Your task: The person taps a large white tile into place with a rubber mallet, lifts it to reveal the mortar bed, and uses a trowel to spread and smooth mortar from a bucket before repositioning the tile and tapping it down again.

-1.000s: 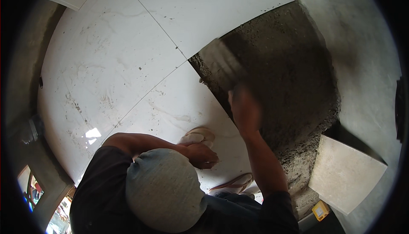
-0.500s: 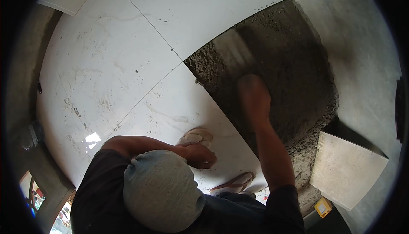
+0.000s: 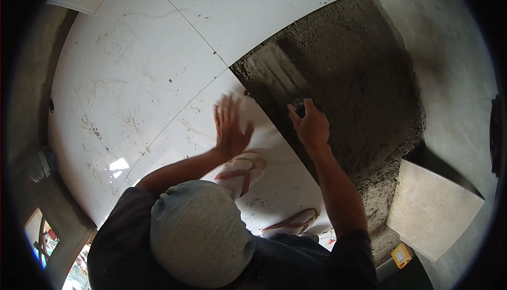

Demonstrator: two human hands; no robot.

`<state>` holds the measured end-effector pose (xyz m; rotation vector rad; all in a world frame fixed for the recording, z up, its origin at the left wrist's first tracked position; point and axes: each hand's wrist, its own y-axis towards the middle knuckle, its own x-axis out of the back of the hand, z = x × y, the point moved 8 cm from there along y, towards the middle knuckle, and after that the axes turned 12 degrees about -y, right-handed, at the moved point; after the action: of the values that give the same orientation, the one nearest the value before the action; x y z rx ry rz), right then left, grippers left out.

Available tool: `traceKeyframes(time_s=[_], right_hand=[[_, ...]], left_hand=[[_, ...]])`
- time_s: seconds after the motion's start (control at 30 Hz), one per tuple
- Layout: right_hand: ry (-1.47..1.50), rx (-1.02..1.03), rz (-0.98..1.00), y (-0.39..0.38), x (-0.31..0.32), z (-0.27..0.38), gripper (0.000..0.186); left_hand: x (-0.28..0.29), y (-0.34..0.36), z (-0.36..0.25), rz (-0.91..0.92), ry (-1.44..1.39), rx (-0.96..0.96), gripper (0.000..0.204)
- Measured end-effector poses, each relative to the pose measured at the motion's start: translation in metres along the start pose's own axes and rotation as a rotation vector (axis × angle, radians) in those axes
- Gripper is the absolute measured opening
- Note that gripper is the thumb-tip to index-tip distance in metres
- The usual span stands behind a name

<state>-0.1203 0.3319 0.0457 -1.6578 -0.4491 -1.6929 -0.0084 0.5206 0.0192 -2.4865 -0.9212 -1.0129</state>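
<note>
My right hand (image 3: 312, 127) is closed on the dark handle of a trowel. Its pale, flat blade (image 3: 278, 71), smeared by motion, lies over the dark grey mortar bed (image 3: 364, 79), near the corner where the white tiles meet. Fingers spread and slightly blurred, my left hand (image 3: 231, 126) hovers above a large white tile (image 3: 193, 113) left of the mortar, holding nothing. Whether it touches the tile I cannot tell.
My sandalled feet (image 3: 244, 176) are on the tile beside the bed's edge. A loose pale tile (image 3: 433, 208) leans by the grey wall (image 3: 449, 79) at the right, with a yellow box (image 3: 401, 255) below it. Mortar crumbs dot the laid tiles.
My left hand has swung forward from near my foot and spread out over the tile. My right hand has shifted slightly, and the trowel blade has moved a little left over the mortar.
</note>
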Motion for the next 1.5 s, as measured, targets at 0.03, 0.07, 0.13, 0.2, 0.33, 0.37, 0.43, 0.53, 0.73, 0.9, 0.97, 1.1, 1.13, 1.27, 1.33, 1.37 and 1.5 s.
traceKeyframes(time_s=[0.03, 0.07, 0.13, 0.2, 0.33, 0.37, 0.43, 0.53, 0.73, 0.9, 0.97, 1.1, 1.13, 1.27, 1.33, 1.37, 1.5], right_hand=[[0.0, -0.01, 0.004, 0.001, -0.002, -0.002, 0.038], [-0.012, 0.054, -0.036, 0.002, 0.0, 0.001, 0.039], [-0.037, 0.099, -0.054, 0.005, -0.003, -0.002, 0.039], [0.008, 0.147, -0.049, 0.008, -0.001, -0.003, 0.04], [0.013, 0.178, 0.07, -0.016, 0.0, -0.05, 0.046], [-0.017, 0.201, 0.103, -0.033, -0.005, -0.071, 0.045], [-0.048, 0.217, 0.139, -0.065, -0.003, -0.105, 0.044], [-0.042, 0.169, 0.01, -0.09, 0.012, -0.132, 0.037], [0.033, -0.128, -0.064, -0.023, 0.031, -0.091, 0.039], [0.137, -0.087, -0.057, 0.026, 0.017, -0.064, 0.045], [0.101, -0.016, 0.03, 0.012, 0.011, -0.069, 0.044], [-0.041, 0.165, 0.194, -0.053, -0.006, -0.103, 0.038], [-0.058, 0.168, 0.218, -0.076, -0.009, -0.115, 0.037], [-0.061, 0.058, 0.039, -0.126, 0.008, -0.156, 0.034], [-0.038, -0.029, -0.047, -0.128, 0.016, -0.158, 0.034], [0.028, -0.068, -0.065, -0.119, 0.015, -0.149, 0.035], [0.062, -0.104, 0.01, -0.097, 0.004, -0.107, 0.038]], left_hand=[[0.0, 0.014, 0.015, -0.068, 0.044, 0.056, 0.079], [-0.002, 0.029, 0.024, -0.036, 0.125, 0.134, 0.082], [-0.008, 0.058, 0.034, -0.035, 0.276, 0.209, 0.083], [-0.016, 0.063, 0.031, -0.004, 0.357, 0.205, 0.084], [-0.04, 0.047, 0.005, 0.095, 0.391, 0.06, 0.084], [-0.046, 0.034, -0.005, 0.145, 0.371, 0.017, 0.085], [-0.063, 0.004, -0.029, 0.225, 0.26, -0.166, 0.086], [-0.092, -0.035, -0.067, 0.531, 0.061, -0.214, 0.085], [-0.078, -0.041, -0.087, 0.58, -0.528, -0.447, 0.071], [-0.034, 0.02, -0.032, 0.024, -0.331, -0.358, 0.066], [-0.023, 0.042, -0.006, -0.063, -0.018, -0.139, 0.067], [-0.037, 0.025, -0.007, 0.142, 0.141, -0.259, 0.073], [-0.042, 0.017, -0.017, 0.16, 0.137, -0.274, 0.072], [-0.068, -0.014, -0.052, 0.323, 0.076, -0.369, 0.068], [-0.085, -0.035, -0.067, 0.532, 0.032, -0.376, 0.066], [-0.087, -0.041, -0.073, 0.527, 0.035, -0.387, 0.066], [-0.114, -0.073, -0.098, 0.789, -0.169, -0.546, 0.059]])
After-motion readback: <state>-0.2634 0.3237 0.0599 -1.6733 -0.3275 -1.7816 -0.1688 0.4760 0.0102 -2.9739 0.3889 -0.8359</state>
